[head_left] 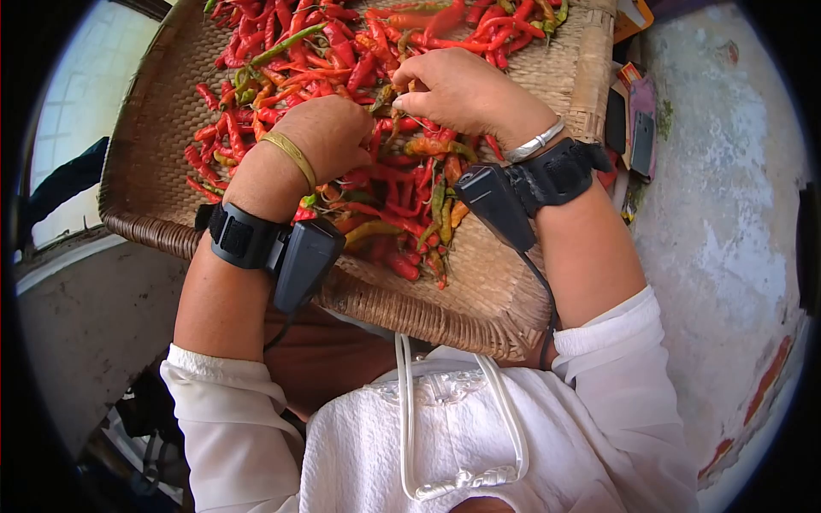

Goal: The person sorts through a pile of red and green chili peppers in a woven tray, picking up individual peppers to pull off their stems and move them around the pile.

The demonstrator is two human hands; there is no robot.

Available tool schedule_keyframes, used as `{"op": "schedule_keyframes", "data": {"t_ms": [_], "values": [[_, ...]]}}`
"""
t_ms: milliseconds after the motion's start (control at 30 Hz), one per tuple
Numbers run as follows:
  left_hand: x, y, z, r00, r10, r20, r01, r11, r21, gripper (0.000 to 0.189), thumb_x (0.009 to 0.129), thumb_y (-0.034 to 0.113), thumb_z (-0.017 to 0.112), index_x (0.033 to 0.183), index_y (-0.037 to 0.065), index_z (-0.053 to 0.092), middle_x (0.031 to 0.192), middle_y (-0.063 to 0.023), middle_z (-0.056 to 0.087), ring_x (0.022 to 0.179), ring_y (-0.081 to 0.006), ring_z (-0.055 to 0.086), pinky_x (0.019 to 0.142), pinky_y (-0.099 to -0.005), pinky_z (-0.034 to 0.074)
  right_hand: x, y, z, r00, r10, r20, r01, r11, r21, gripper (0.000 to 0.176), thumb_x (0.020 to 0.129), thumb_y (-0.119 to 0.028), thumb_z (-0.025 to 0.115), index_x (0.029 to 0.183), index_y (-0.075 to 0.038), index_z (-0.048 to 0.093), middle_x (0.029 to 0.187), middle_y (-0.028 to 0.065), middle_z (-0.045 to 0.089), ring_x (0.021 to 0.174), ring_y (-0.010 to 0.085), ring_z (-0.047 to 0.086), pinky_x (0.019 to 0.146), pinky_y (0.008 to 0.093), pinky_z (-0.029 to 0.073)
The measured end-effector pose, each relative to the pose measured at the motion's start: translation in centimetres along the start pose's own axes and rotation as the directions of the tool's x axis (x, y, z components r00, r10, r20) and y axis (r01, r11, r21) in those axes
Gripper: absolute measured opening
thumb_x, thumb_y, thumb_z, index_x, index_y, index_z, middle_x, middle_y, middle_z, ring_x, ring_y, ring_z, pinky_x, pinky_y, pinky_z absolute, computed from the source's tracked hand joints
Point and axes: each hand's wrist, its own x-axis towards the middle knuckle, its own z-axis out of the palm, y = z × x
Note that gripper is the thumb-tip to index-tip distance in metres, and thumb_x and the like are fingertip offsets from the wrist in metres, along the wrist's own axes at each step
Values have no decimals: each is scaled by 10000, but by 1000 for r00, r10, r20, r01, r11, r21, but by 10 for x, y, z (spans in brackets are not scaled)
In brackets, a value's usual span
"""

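Red chili peppers (402,192), with some green, yellow and orange ones among them, lie spread in a woven basket tray (162,154). My left hand (321,137) is over the middle of the pile, its fingers curled down toward the peppers; the fingertips and anything in them are hidden. To its right, my right hand (462,94) has thumb and forefinger pinched together on what looks like an orange-brown chili pepper (416,85). A long green pepper (289,44) rests on the red ones above my left hand.
The basket's thick rim (410,318) passes just in front of my body. Black devices are strapped to both wrists, with cables hanging. Beyond the right side are a phone (641,141) and other items by a worn, pale surface (727,239). A low wall (103,316) stands at left.
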Motion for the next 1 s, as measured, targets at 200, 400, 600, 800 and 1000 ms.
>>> {"op": "schedule_keyframes", "data": {"t_ms": [200, 400, 600, 800, 1000], "values": [[5, 2, 6, 1000, -4, -4, 5, 998, 55, 167, 669, 235, 634, 723, 77, 642, 665, -134, 591, 680, -318, 584, 612, -410, 464, -4, -6, 4, 994, 99, 53, -87, 979, -185, 277, 774, -286, 600, 927, -58, 636, 938, 145, 625, 934, 308, 584, 805, 417, 456], [4, 5, 2, 1000, 6, -28, -5, 999, 36, 190, 681, 263, 633, 708, 74, 641, 659, -133, 587, 674, -318, 584, 604, -415, 461, -4, -12, 1, 992, 89, 93, -73, 985, -157, 281, 780, -282, 595, 953, -65, 635, 958, 151, 621, 956, 315, 575, 824, 427, 442], [8, 9, 9, 998, -55, -43, 59, 994, 97, 217, 678, 291, 632, 695, 75, 644, 654, -139, 585, 671, -318, 586, 600, -421, 465, -5, -13, 3, 992, 81, 94, -66, 985, -160, 286, 776, -283, 604, 957, -65, 637, 957, 154, 621, 952, 316, 576, 827, 430, 434], [7, 5, 1, 996, -34, -79, 38, 998, 49, 197, 669, 244, 610, 702, 51, 633, 634, -146, 582, 640, -334, 581, 583, -416, 463, -2, -8, 7, 998, 31, 60, -20, 986, -166, 274, 778, -282, 601, 940, -64, 638, 926, 160, 623, 934, 317, 579, 804, 425, 444], [3, -12, -13, 948, -141, -284, 33, 935, -354, 190, 694, 207, 631, 711, 20, 607, 616, -137, 586, 566, -268, 583, 539, -356, 457, 1, -7, 4, 996, -62, -68, 62, 998, 3, 262, 788, -256, 581, 955, -59, 625, 865, 151, 628, 851, 291, 597, 740, 388, 464]]}}
